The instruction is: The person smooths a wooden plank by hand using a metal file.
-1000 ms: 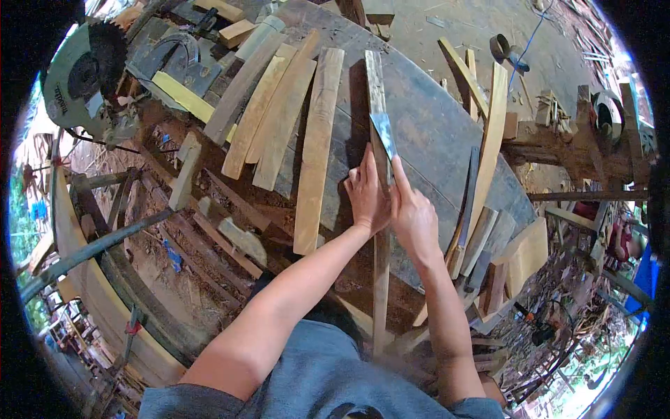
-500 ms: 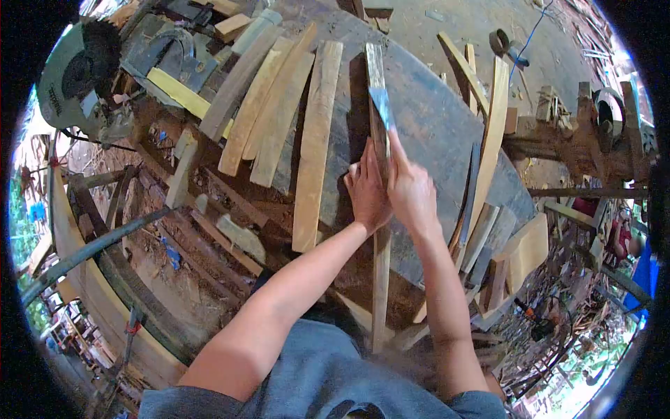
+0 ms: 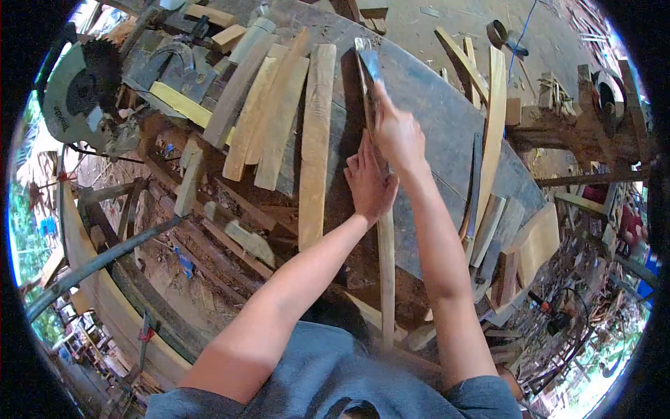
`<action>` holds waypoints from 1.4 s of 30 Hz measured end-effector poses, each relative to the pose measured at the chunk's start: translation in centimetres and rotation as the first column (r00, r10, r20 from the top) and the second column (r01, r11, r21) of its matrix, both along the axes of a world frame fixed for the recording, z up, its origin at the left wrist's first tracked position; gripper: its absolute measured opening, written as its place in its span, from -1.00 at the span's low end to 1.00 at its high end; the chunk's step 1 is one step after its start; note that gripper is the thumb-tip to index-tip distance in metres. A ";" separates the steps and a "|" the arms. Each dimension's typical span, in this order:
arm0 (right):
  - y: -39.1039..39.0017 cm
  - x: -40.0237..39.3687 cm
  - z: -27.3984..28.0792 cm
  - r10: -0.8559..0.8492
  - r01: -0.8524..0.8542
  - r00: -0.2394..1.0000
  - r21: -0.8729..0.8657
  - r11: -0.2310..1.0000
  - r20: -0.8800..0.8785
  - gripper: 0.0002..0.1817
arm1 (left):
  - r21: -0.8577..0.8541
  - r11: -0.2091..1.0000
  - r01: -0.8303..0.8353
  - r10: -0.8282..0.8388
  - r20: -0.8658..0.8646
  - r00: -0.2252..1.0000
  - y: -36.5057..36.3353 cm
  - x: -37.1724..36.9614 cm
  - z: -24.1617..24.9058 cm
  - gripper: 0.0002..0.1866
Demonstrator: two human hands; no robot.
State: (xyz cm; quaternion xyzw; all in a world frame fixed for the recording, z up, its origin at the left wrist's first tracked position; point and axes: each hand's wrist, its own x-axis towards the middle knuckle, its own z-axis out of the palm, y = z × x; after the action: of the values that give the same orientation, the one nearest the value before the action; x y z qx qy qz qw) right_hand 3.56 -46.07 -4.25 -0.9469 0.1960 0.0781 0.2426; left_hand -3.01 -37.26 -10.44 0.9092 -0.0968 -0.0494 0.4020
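A long narrow wooden strip (image 3: 386,279) lies lengthwise away from me over a dark board. My left hand (image 3: 370,183) is wrapped round its middle. My right hand (image 3: 399,133) grips a flat metal blade (image 3: 370,65), a scraper or putty knife whose handle is hidden in the fingers. The blade rests at the strip's far end, farther out than my left hand. Left of the strip lies a wide wooden slat (image 3: 317,140).
More slats (image 3: 279,126) lie on the left of the dark board (image 3: 447,140). A circular saw blade (image 3: 84,91) stands at the far left. Curved wood pieces (image 3: 494,133) lie on the right, near a block (image 3: 536,244). A metal bar (image 3: 105,258) crosses the lower left.
My right hand and the blade have moved away from me along the strip, to its far end. My left hand stays on the strip. The view has shifted slightly.
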 end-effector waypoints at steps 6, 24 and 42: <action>0.8 -2.9 0.3 0.042 -0.040 0.998 -0.043 0.998 0.037 -0.52 | -0.045 0.999 0.001 -0.003 -0.051 0.999 0.1 0.5 0.2 0.05; 1.2 -1.0 0.3 0.086 -0.082 0.996 -0.111 0.990 0.033 -0.47 | -0.043 0.999 -0.008 0.006 -0.060 0.998 -0.2 1.2 -0.5 0.02; 0.8 -0.9 0.3 0.057 -0.054 0.998 -0.134 0.990 0.023 -0.44 | 0.015 1.000 0.026 -0.024 -0.093 0.995 0.0 1.1 -0.1 0.03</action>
State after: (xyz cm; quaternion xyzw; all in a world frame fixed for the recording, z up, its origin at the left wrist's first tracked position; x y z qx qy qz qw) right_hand 2.66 -45.26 -3.96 -0.9671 0.1711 0.0587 0.1791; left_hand -1.89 -37.30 -10.58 0.9077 -0.0890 -0.0975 0.3982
